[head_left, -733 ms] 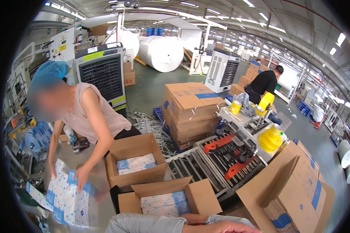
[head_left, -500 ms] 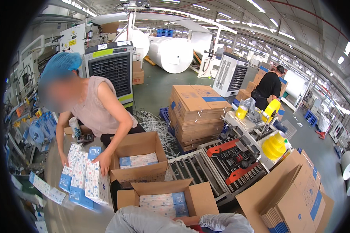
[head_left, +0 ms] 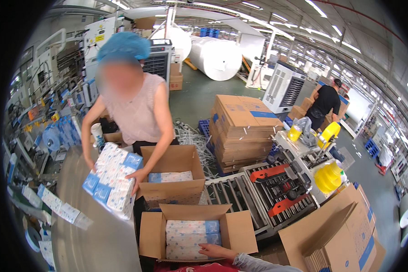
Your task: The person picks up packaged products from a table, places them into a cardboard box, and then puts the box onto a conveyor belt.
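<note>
An open cardboard box stands in front of me with its flaps spread. Inside lie white packs with blue ends, patterned with small dots, in rows. From the lower right my right hand reaches over the box's near side, fingers stretched out at the nearest pack and gripping nothing; whether they press on it I cannot tell. A grey sleeve covers that forearm. My left hand is out of sight. Across on the left, a co-worker's hands hold a cluster of similar packs above the metal table.
A second open box holding packs stands beyond mine. A roller conveyor with a red-armed machine runs to the right. Flattened cartons lie at the near right and stacked farther back. The metal table is at my left.
The co-worker has lifted the packs off the table and turned toward the boxes. My left sleeve has left the view. My right hand has come into clearer sight over the packs.
</note>
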`<action>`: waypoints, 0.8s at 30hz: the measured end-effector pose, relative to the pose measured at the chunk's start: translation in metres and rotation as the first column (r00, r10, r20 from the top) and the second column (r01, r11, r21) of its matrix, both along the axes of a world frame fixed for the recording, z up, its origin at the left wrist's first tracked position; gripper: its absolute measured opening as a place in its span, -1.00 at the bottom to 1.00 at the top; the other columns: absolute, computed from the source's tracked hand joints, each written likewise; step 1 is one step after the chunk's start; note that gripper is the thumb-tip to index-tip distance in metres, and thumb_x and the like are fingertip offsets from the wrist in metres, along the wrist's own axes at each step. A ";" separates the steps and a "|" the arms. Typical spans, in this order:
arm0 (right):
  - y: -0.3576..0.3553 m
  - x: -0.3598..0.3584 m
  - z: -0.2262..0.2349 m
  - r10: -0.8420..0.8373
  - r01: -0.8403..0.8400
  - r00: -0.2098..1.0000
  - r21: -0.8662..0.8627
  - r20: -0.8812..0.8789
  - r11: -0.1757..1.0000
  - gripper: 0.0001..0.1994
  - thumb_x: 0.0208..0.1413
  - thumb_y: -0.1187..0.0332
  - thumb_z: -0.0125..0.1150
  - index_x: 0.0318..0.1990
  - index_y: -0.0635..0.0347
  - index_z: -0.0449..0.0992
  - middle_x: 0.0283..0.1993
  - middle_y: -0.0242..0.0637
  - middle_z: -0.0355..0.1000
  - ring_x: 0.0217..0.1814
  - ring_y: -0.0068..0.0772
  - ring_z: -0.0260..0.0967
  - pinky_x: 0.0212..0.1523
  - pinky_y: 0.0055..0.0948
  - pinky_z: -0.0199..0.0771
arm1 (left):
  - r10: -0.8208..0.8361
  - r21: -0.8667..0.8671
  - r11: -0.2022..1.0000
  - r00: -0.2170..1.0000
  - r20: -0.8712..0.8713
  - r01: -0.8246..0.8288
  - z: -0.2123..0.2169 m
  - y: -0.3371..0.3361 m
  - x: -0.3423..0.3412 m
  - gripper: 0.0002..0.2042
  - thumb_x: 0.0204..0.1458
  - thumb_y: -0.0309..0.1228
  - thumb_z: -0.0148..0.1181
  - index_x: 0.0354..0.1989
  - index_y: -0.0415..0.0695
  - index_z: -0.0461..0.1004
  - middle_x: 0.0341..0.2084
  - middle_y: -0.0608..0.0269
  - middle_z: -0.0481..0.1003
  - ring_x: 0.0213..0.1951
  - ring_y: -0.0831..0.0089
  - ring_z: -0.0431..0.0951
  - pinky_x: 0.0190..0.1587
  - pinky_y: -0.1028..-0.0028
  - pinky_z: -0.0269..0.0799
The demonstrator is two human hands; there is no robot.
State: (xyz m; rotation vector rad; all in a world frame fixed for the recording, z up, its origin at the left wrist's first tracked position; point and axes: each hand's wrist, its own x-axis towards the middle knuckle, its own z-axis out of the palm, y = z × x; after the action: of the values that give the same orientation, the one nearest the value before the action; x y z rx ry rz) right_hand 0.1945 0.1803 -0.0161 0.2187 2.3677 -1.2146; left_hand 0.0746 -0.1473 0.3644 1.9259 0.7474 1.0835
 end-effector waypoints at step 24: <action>-0.205 -0.201 0.108 0.367 -0.427 0.647 0.082 -0.668 0.901 -0.65 0.14 0.36 0.18 0.06 0.30 0.43 -0.04 0.00 0.44 0.04 0.01 0.39 0.04 -0.25 0.39 | 0.857 -0.342 -0.231 -0.025 -0.514 -0.911 -0.199 -0.170 0.019 -0.61 0.15 -0.17 0.12 0.02 -0.20 0.42 -0.23 0.09 0.50 -0.16 0.15 0.52 -0.09 0.30 0.43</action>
State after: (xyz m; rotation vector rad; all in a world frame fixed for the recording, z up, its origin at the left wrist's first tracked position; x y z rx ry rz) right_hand -0.0064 -0.0250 0.0923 -0.8935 2.7108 -1.2988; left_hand 0.0936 -0.3170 0.1653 0.4229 2.4949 1.1882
